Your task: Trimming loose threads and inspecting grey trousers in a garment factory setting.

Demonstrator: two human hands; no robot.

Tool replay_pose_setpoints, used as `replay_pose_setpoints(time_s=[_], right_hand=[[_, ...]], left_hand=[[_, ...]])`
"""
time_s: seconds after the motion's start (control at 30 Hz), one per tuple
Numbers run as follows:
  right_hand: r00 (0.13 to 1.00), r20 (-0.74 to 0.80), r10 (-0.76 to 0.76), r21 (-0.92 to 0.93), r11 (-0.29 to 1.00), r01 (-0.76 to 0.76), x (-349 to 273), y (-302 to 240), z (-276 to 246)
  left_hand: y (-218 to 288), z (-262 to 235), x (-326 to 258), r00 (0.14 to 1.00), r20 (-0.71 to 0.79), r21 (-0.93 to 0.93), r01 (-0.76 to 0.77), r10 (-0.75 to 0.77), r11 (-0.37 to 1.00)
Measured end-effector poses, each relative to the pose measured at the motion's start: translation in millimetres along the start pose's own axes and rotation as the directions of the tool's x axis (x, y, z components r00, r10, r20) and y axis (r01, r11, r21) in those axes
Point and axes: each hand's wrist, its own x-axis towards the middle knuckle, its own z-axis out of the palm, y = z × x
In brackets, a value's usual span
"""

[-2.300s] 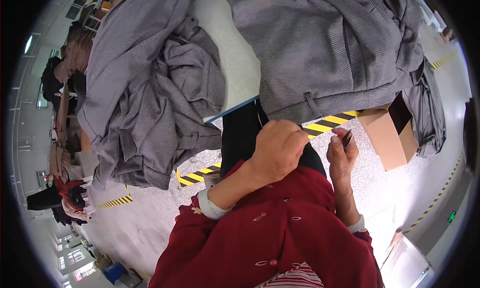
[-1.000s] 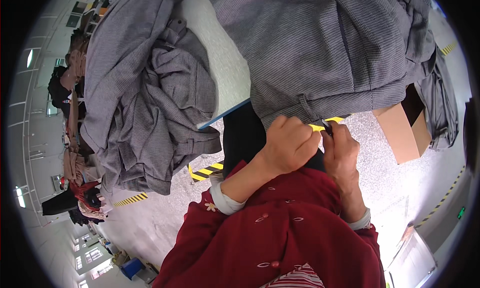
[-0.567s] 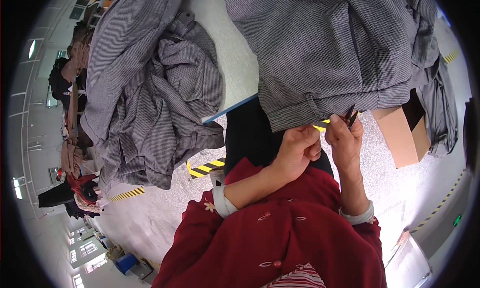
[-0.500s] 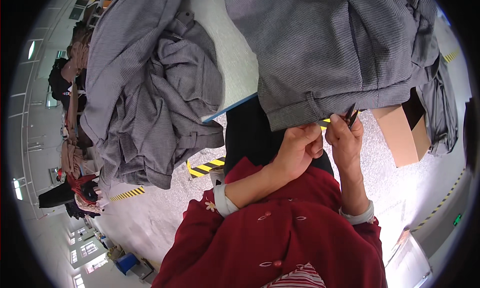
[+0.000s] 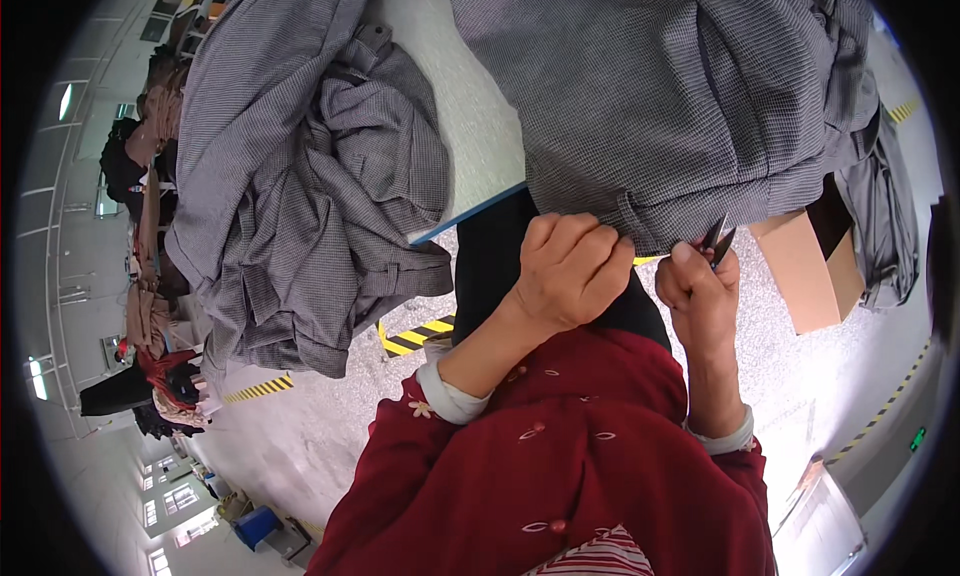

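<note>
Grey checked trousers [image 5: 620, 106] lie over the table's right part, their waistband with a belt loop hanging at the near edge. My left hand [image 5: 575, 271] is closed on that waistband, knuckles up, left of the belt loop. Dark thread snips [image 5: 722, 246] are gripped in my right hand [image 5: 702, 301], their blades pointing up and apart beside the waistband. Whether the right fingers also pinch the cloth cannot be made out. A second crumpled heap of grey checked trousers [image 5: 300, 196] lies to the left, draping over the table's edge.
The pale table [image 5: 480, 116] has a blue front edge. An open cardboard box [image 5: 797, 276] stands at the right, with grey cloth [image 5: 885, 226] hanging beyond it. Yellow-black tape [image 5: 415, 336] marks the floor. Piled garments [image 5: 160, 366] line the far left.
My left hand has turned over from a pinch to a knuckles-up grip on the waistband, further left. My right hand with the snips has shifted slightly right and down.
</note>
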Motion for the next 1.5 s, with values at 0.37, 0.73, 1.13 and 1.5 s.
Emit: replay_pose_setpoints(time_s=[0.37, 0.73, 1.13, 1.5], right_hand=[[0.734, 0.448, -0.511, -0.826, 0.079, 0.559, -8.3, 12.4, -15.4], [0.506, 0.642, -0.576, -0.729, -0.256, 0.635, 14.6, -1.4, 3.6], [0.456, 0.705, -0.543, -0.691, -0.383, 0.613, 24.3, -13.1, 13.6], [0.84, 0.129, -0.527, -0.668, 0.58, 0.466, 5.9, -1.5, 19.3]], left_hand=[[1.2, -13.5, 19.1, 0.978, 0.068, -0.218, 0.208, -0.198, 0.953], [6.0, -21.8, 33.2, 0.927, 0.11, -0.459, 0.368, -0.36, 0.809], [1.4, -32.9, 40.7, 0.87, 0.233, -0.636, 0.475, -0.435, 0.608], [0.2, -22.1, 27.2, 0.919, 0.077, -0.547, 0.362, -0.385, 0.754]])
